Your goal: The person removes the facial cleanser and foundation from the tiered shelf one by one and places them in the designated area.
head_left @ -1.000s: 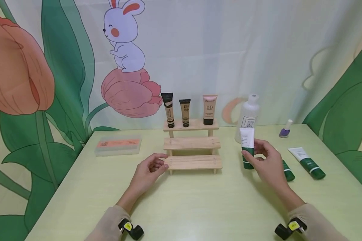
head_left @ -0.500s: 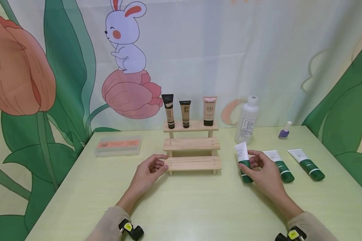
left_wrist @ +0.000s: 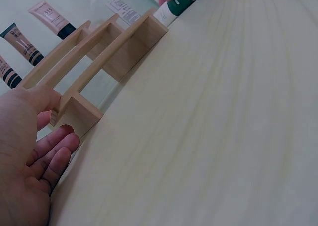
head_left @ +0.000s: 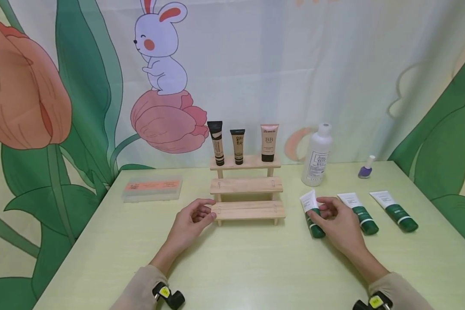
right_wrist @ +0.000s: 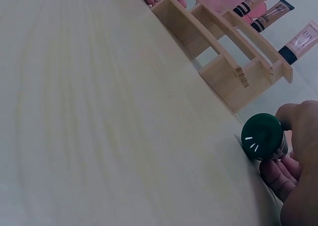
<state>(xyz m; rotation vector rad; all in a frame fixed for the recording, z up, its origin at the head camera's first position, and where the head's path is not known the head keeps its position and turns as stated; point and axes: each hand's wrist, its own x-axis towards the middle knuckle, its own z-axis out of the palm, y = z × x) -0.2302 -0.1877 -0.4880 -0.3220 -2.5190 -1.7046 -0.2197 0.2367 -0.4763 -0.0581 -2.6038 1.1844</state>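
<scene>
On pale table [head_left: 248, 267], half-curled left hand [head_left: 187, 223] pinches rack [head_left: 246, 186]; curled right hand [head_left: 341, 226] grips tube [head_left: 316, 229] at rack's four o'clock; step seems placing it; next needs gentle release.

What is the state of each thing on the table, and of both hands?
Wooden rack: upright
Three tubes on it: upright, caps down
Left hand: pinching the rack
Held green-white tube: capped
Right hand: gripping that tube
Two other green-white tubes: lying, capped
White bottle: upright
Nail polish: upright, capped
Flat case: closed
</scene>
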